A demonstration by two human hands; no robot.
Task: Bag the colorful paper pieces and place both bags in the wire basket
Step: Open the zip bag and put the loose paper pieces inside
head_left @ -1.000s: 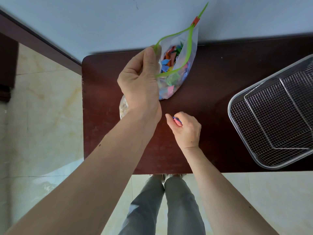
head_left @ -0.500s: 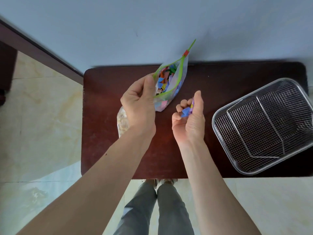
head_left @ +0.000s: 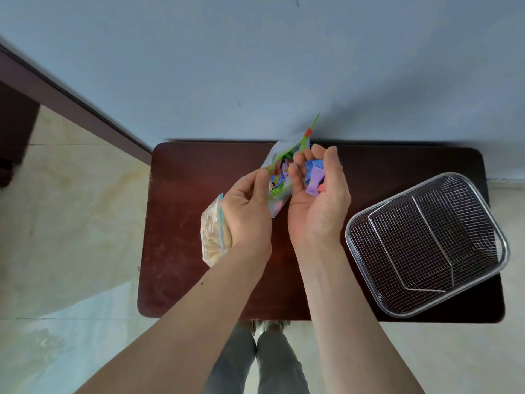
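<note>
A clear zip bag (head_left: pixel 279 177) with a green zip strip and a red slider hangs open above the dark table (head_left: pixel 181 223), with several colorful paper pieces inside. My left hand (head_left: pixel 247 214) pinches its near rim. My right hand (head_left: pixel 318 194) is cupped palm up right beside the bag's mouth, holding purple, blue and red paper pieces (head_left: pixel 315 180). A second bag (head_left: pixel 213 237) with pale contents lies on the table, partly hidden under my left hand. The wire basket (head_left: pixel 426 245) stands at the table's right end with nothing in it.
The table stands against a pale blue wall. Its near edge is just above my legs (head_left: pixel 255 362) and the tiled floor. A dark skirting board runs along the wall at the left.
My right hand has risen from the table with paper pieces and moved up to the bag's mouth. My left hand has kept its hold on the bag's rim. The camera has pulled back.
</note>
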